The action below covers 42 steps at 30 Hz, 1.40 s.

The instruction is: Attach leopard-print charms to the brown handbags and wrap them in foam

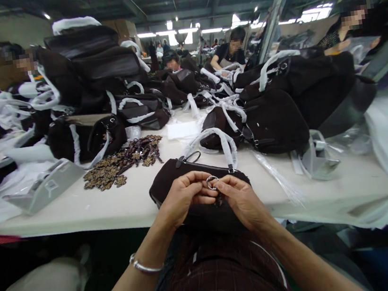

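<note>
Between both hands is a silver metal ring (212, 182), pinched from either side above a dark brown handbag (170, 179). My left hand (189, 191) is closed, thumb and forefinger at the ring's left side. Closed on its right side is my right hand (238, 194). Something small and dark hangs just under the ring, partly hidden by the fingers. The handbag lies at the table's front edge, its handle (228, 148) wrapped in white material and standing up behind my hands.
Left of the handbag lies a heap of patterned bronze-coloured charms (111, 168) on the pale table (143, 195). Dark bags (276, 120) are piled right and back left. Plastic holders (47, 186) stand on both sides. A bundle of clear strips (279, 177) lies right. Several people work beyond.
</note>
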Each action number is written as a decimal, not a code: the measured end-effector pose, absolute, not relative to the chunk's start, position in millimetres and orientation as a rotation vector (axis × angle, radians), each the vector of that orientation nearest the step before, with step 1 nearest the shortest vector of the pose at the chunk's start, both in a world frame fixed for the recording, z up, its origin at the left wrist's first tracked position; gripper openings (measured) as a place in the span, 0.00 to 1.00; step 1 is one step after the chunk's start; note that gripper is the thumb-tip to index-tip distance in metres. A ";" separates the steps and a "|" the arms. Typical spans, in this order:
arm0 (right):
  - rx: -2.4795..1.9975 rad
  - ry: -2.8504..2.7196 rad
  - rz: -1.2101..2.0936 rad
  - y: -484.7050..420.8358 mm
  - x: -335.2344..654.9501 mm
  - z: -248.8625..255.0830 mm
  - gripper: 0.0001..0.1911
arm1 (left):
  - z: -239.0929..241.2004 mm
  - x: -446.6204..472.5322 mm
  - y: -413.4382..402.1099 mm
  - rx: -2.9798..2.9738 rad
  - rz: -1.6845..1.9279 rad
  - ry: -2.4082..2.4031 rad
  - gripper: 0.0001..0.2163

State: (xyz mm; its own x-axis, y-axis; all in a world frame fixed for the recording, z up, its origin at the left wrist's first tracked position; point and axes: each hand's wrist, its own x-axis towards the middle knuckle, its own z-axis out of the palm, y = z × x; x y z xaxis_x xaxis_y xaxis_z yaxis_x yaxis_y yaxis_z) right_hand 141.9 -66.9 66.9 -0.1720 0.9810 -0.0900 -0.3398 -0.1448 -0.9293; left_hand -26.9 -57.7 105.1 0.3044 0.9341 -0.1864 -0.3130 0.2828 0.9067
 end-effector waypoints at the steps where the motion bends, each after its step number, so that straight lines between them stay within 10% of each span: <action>1: -0.938 -0.979 1.566 -67.2 141.5 67.2 0.11 | 105.9 -26.9 -57.5 0.885 0.986 0.867 0.08; 23: -1.236 -0.535 1.319 -53.9 193.1 52.5 0.19 | 66.7 34.9 52.3 1.761 0.539 1.159 0.01; 42: -1.582 -0.714 0.787 13.0 204.8 -28.5 0.17 | -6.3 71.0 83.8 1.351 0.604 0.913 0.06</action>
State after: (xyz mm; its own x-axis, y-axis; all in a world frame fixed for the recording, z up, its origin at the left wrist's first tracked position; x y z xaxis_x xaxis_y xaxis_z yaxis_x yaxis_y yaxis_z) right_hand 204.8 13.0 -28.5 0.5868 0.8033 -0.1017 0.0236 -0.1425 -0.9895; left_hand 71.0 83.8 -6.3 0.5372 0.8187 -0.2029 0.1340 0.1547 0.9788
